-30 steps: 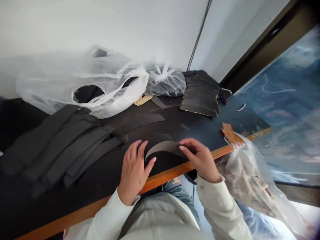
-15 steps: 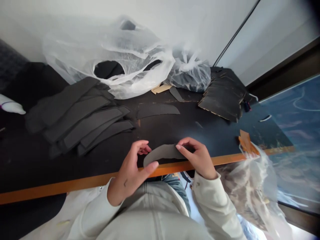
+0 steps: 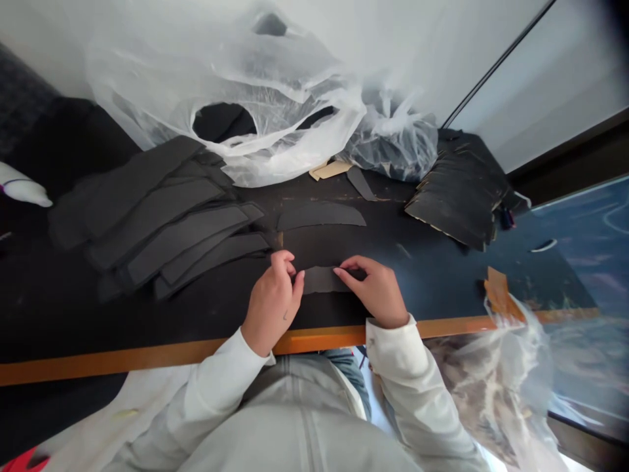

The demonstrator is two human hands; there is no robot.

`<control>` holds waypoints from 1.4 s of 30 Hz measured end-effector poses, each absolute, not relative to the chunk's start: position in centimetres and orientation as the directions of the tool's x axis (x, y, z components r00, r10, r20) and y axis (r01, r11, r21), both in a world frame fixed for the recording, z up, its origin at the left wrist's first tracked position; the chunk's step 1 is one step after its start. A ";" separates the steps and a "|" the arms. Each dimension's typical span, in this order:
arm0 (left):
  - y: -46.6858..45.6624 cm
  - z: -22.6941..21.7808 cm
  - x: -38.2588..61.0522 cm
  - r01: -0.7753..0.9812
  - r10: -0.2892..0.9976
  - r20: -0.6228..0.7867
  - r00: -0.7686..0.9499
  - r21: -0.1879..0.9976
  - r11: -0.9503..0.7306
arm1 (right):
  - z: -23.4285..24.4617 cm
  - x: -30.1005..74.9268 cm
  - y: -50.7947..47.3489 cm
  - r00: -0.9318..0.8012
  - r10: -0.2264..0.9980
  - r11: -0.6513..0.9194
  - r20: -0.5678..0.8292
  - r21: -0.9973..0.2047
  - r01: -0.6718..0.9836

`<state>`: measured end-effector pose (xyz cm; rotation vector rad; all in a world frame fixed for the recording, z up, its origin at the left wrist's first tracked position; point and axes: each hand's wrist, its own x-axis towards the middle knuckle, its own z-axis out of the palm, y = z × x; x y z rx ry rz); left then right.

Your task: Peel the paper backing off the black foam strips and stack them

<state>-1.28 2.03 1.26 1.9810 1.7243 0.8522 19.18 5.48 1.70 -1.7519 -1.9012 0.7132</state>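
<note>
Fingers of my left hand (image 3: 272,303) and right hand (image 3: 376,292) close together on both ends of a dark curved strip (image 3: 322,280), which lies between them on the black desk (image 3: 432,278); a matching strip (image 3: 319,216) lies at twelve o'clock.

Black strips (image 3: 181,229) lie overlapped left of the fingers (image 3: 283,261). Curved black offcut (image 3: 320,216) sits just beyond them. Stacked black pieces (image 3: 455,193) lie further right, past the offcut; white plastic bags (image 3: 275,65) sit behind.
</note>
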 end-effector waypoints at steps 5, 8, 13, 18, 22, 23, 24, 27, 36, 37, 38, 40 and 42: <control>2.0 0.8 -1.0 0.804 0.969 0.234 0.077 0.560 -0.199 | 1.6 19.7 5.6 -0.078 0.997 0.046 -0.017 -0.675 0.737; 2.0 0.7 -0.9 0.804 0.969 0.236 0.075 0.560 -0.198 | 1.7 19.7 5.7 -0.076 0.997 0.037 -0.028 -0.678 0.734; 2.1 0.6 -0.9 0.785 0.974 0.214 0.076 0.589 -0.191 | 1.7 19.7 5.9 -0.083 0.996 0.040 -0.033 -0.666 0.745; 2.2 0.5 -0.8 0.789 0.972 0.223 0.069 0.585 -0.190 | 1.7 19.7 5.9 -0.078 0.996 0.032 -0.040 -0.665 0.746; 2.2 0.6 -0.8 0.804 0.970 0.229 0.079 0.561 -0.198 | 1.8 19.7 5.9 -0.075 0.996 0.019 -0.055 -0.663 0.748; 2.2 0.6 -0.8 0.809 0.969 0.234 0.081 0.552 -0.201 | 1.8 19.7 5.9 -0.075 0.996 0.019 -0.057 -0.662 0.749; 2.2 0.6 -0.8 0.815 0.968 0.239 0.081 0.543 -0.203 | 1.8 19.7 5.9 -0.078 0.995 0.020 -0.058 -0.661 0.750; 2.1 0.6 -0.5 0.834 0.963 0.257 0.084 0.510 -0.210 | 1.8 19.7 5.9 -0.085 0.995 0.024 -0.060 -0.660 0.751; 1.7 2.1 -2.2 0.883 0.992 0.108 0.065 0.457 -0.108 | 1.7 19.5 6.0 -0.105 0.994 0.053 -0.043 -0.639 0.767; 1.6 2.3 -2.7 0.851 0.995 0.078 0.056 0.517 -0.088 | 1.7 19.5 6.1 -0.107 0.993 0.055 -0.043 -0.638 0.768; 1.4 2.5 -3.3 0.811 0.997 0.054 0.049 0.580 -0.071 | 1.6 19.5 6.1 -0.109 0.993 0.058 -0.041 -0.637 0.769; 1.0 2.5 -4.1 0.730 0.999 0.029 0.037 0.681 -0.046 | 1.6 19.6 6.1 -0.115 0.993 0.066 -0.036 -0.635 0.770; 0.7 2.2 -4.5 0.670 1.000 0.012 0.029 0.742 -0.028 | 1.5 19.6 6.1 -0.117 0.993 0.069 -0.035 -0.631 0.772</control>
